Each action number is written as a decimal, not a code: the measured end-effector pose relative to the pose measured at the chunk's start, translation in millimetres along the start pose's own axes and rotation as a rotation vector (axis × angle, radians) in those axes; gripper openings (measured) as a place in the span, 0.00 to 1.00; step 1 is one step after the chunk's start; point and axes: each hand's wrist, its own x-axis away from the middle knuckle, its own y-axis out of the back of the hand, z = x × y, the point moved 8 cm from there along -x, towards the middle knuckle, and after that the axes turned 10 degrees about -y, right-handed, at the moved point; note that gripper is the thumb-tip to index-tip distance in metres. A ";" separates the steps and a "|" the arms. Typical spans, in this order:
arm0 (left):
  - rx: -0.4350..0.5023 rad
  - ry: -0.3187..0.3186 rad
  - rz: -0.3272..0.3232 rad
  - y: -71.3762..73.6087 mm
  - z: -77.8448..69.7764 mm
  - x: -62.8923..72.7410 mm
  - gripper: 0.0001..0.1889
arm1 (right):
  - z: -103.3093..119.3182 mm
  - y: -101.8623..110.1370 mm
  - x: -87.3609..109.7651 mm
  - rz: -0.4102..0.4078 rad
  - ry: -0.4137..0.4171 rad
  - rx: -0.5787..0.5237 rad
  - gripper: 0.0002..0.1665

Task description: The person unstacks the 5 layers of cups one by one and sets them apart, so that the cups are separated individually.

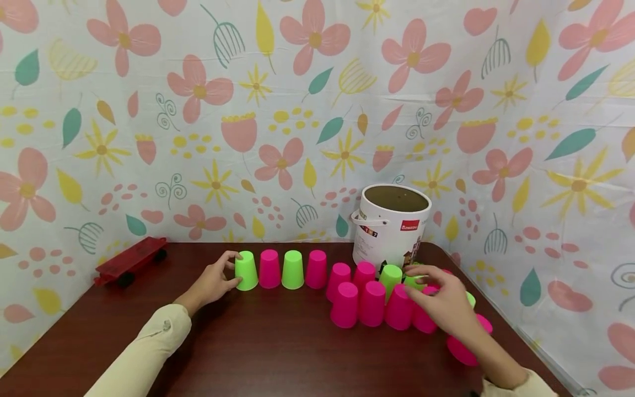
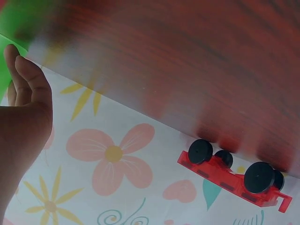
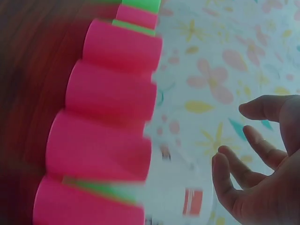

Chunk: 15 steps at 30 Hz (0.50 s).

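Observation:
My left hand [image 1: 214,281] holds the leftmost upside-down green cup [image 1: 246,271], thumb low and fingers near its top. In the left wrist view, the fingers overlap the green cup [image 2: 4,75] at the edge. Beside it, a pink cup [image 1: 270,270], a green cup [image 1: 292,270] and another pink cup [image 1: 316,270] continue the row. My right hand [image 1: 446,303] hovers over the right-hand cluster, fingers spread and bent, holding nothing. Pink cups [image 1: 344,306] line the cluster's front, with a green cup [image 1: 391,282] behind. The right wrist view shows the right hand [image 3: 258,178] apart from the pink cups [image 3: 98,145].
A white bucket [image 1: 387,237] with a handle stands behind the cluster. At the far left lies a red toy wagon [image 1: 133,260] with black wheels. A pink cup [image 1: 463,347] is near the table's right edge, partly behind the right wrist. A patterned cloth [image 1: 297,138] backs the table.

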 end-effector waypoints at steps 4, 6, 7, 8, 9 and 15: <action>-0.007 0.009 -0.002 0.2 1.2 0.4 0.27 | 11.6 -31.8 -8.6 0.091 -0.045 -0.074 0.14; -0.007 0.016 0.008 -0.9 2.2 0.8 0.27 | 14.2 -46.4 -12.2 0.142 -0.097 -0.114 0.14; -0.006 0.015 0.009 -1.2 2.2 0.7 0.27 | 15.9 -53.0 -14.0 0.162 -0.116 -0.128 0.14; -0.005 0.013 0.009 -1.5 1.9 0.6 0.27 | 17.7 -59.0 -15.8 0.176 -0.130 -0.141 0.14; -0.003 0.013 0.007 -1.6 1.9 0.5 0.27 | 19.9 -64.5 -17.5 0.186 -0.139 -0.150 0.15; -0.003 0.003 -0.002 -0.9 0.3 -1.9 0.27 | 41.6 -94.4 -29.1 0.233 -0.073 -0.149 0.15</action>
